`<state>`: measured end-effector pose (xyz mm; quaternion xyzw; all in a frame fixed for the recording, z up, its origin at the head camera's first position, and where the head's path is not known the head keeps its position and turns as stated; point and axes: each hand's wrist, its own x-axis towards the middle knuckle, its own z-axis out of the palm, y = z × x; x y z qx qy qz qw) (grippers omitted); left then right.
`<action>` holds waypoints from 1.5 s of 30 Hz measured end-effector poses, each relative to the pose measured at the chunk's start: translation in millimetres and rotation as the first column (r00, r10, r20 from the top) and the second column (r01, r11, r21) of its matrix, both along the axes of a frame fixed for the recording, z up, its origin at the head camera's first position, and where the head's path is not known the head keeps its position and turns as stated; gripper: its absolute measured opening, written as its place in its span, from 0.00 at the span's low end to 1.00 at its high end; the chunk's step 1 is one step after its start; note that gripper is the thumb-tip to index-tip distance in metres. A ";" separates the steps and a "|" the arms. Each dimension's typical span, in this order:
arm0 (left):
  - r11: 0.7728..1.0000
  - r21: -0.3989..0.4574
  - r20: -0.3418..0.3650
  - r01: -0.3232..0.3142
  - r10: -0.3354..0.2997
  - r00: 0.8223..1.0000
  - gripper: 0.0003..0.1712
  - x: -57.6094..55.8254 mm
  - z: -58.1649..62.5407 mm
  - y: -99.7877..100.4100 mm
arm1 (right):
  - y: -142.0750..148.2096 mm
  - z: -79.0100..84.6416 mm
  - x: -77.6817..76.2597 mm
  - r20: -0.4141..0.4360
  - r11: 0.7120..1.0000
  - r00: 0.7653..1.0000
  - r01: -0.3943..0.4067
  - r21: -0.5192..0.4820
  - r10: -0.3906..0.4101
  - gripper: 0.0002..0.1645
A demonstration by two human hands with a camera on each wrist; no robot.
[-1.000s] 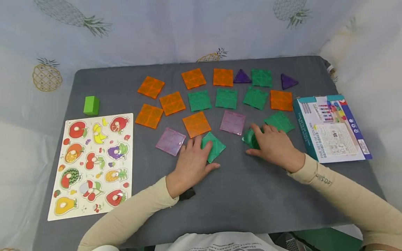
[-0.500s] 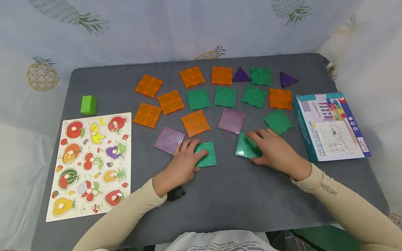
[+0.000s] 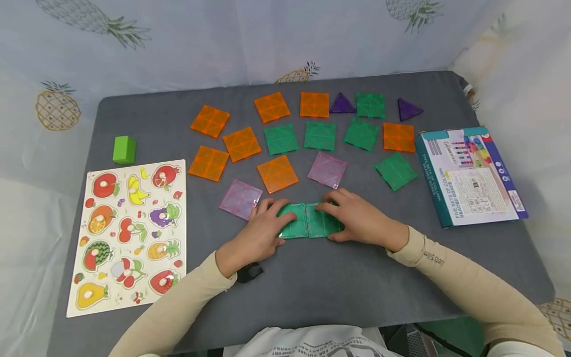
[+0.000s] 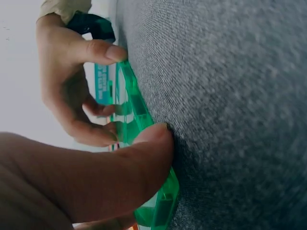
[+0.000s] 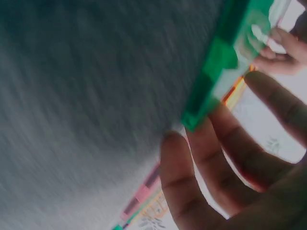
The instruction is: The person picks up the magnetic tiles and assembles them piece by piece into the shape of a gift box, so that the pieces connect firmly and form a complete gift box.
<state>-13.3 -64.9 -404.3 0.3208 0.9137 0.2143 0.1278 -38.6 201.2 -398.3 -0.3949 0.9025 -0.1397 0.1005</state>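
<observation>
Two clear green square magnetic tiles lie edge to edge on the table, meeting along one side. My left hand point(image 3: 256, 235) grips the left green tile point(image 3: 294, 228), and its thumb presses the near edge point(image 4: 160, 206) in the left wrist view. My right hand point(image 3: 363, 218) holds the right green tile point(image 3: 320, 227) between thumb and fingers, which partly cover it. In the right wrist view, fingers point(image 5: 206, 148) reach round a green tile edge point(image 5: 206, 91). Just beyond the hands lie a pale purple square tile point(image 3: 241, 199) and another purple square tile point(image 3: 327, 169).
Orange tiles point(image 3: 277, 173), green tiles point(image 3: 319, 136) and dark purple triangles point(image 3: 342, 104) lie scattered behind. A fruit puzzle board point(image 3: 129, 238) and green block point(image 3: 124, 150) are at left. A box point(image 3: 473, 176) stands at right. A black object point(image 3: 250, 272) shows by the left wrist.
My right hand has slid its green tile left until it meets the other. Earlier, the left hand turned its tile square and shifted it slightly left.
</observation>
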 end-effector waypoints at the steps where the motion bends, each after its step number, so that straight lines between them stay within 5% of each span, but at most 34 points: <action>1: 1.000 0.003 -0.001 0.000 0.000 1.000 0.31 -0.6 -0.1 -0.3 | 0.2 -0.4 -0.2 0.001 1.000 1.000 0.003 -0.002 -0.003 0.38; 15: 1.000 0.024 -0.025 -0.001 0.001 1.000 0.31 1.0 -3.3 -5.4 | -1.4 0.0 0.5 -0.014 1.000 1.000 0.014 -0.012 -0.014 0.38; 20: 0.998 0.050 -0.015 -0.038 0.038 0.999 0.29 -0.4 -2.5 -4.3 | 0.7 1.3 -6.9 -0.037 0.991 0.996 0.077 -0.111 -0.081 0.29; 26: 0.968 0.071 -0.072 -0.240 0.245 0.967 0.30 -30.2 9.2 3.6 | 3.5 7.1 -42.9 -0.033 0.953 0.956 0.289 -0.089 -0.293 0.36; 31: 0.940 -0.061 -0.090 -0.335 0.329 0.940 0.41 -65.5 17.1 10.0 | 0.9 2.5 -71.6 -0.032 0.966 0.965 0.259 0.011 -0.259 0.44; 37: 0.956 -0.161 -0.036 -0.244 0.241 0.970 0.34 -85.1 13.7 13.2 | -1.4 -1.9 -84.8 -0.020 0.980 0.979 0.200 -0.015 -0.200 0.42; 45: 0.981 -0.166 0.133 -0.101 0.124 0.983 0.40 -63.8 16.5 12.1 | -2.6 4.2 -69.5 0.095 0.999 0.995 0.026 0.020 -0.028 0.49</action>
